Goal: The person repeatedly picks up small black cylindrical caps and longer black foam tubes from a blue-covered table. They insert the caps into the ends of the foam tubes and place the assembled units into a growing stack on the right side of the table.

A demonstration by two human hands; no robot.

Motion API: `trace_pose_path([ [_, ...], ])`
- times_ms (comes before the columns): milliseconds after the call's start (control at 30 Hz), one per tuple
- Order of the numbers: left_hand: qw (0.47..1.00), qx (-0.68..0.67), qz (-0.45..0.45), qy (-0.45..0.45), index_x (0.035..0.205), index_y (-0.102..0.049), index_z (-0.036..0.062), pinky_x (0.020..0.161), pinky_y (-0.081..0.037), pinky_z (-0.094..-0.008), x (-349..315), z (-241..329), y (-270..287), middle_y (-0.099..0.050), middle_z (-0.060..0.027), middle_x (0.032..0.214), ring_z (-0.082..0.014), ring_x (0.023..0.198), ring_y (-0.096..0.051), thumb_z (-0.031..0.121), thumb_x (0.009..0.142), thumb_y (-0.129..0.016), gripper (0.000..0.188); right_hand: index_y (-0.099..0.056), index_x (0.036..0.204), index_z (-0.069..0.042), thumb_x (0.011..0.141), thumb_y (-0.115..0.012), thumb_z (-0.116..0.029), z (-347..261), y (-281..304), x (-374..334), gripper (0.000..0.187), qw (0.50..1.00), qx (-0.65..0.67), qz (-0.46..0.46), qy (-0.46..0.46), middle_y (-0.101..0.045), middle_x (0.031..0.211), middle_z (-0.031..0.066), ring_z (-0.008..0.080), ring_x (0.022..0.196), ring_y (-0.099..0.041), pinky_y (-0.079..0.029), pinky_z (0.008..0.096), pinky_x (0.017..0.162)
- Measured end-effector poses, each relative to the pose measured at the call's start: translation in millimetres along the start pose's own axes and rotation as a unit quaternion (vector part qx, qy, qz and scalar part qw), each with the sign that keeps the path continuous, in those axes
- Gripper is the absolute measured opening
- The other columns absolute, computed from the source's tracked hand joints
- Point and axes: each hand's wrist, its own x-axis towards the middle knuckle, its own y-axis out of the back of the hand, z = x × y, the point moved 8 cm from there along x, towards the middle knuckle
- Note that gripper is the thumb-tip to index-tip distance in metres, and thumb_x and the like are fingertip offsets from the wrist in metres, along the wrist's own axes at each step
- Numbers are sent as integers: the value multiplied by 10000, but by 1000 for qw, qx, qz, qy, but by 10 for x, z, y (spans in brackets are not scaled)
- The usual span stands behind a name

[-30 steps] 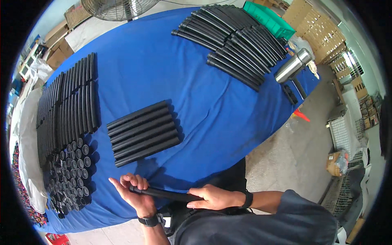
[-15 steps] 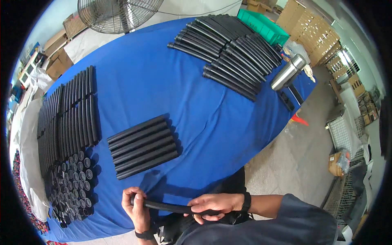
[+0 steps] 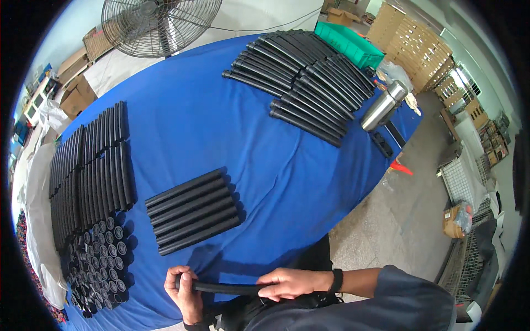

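A black tube [image 3: 226, 287] lies level in front of me, just past the table's near edge. Its left end is wrapped by the fingers of my left hand [image 3: 186, 295], with the thumb along the tip. Toward the other end, my right hand [image 3: 292, 283] closes over the tube from above, and its palm hides that end. Beyond my hands, a small row of similar black tubes [image 3: 193, 211] lies side by side on the blue cloth [image 3: 182, 127].
At left lie stacked black tubes [image 3: 105, 171] and many round black caps [image 3: 102, 265]. Far right are capped tubes [image 3: 298, 83], a green crate [image 3: 350, 45], a steel flask [image 3: 385, 106] and a black object [image 3: 381, 144]. A fan [image 3: 160, 25] stands behind the table.
The whole view has shifted, so the table things sit lower in the picture. My right hand has turned further over the tube, covering its right end. My left hand keeps its grip.
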Motion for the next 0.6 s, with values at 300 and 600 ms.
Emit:
trace_pose_path([
  [300,999,-24,21,-17,984,-603,41,621,-381,-224,7,-48,84,-565,-16,760,-79,674,-493,188,977,-665,160,-569,1337,-17,1045,-589,-364,-52,-95,-131,453,953,286,-84,-59,-588,750,-4,11,450,-426,-307,194,401],
  [600,998,-36,42,1,1002,-590,36,632,-425,-255,-14,-105,141,-587,-42,799,-115,696,-535,199,932,-705,211,-595,1243,20,1032,-611,-378,-309,-22,-187,451,994,0,87,70,-605,728,30,57,453,-478,-351,220,400],
])
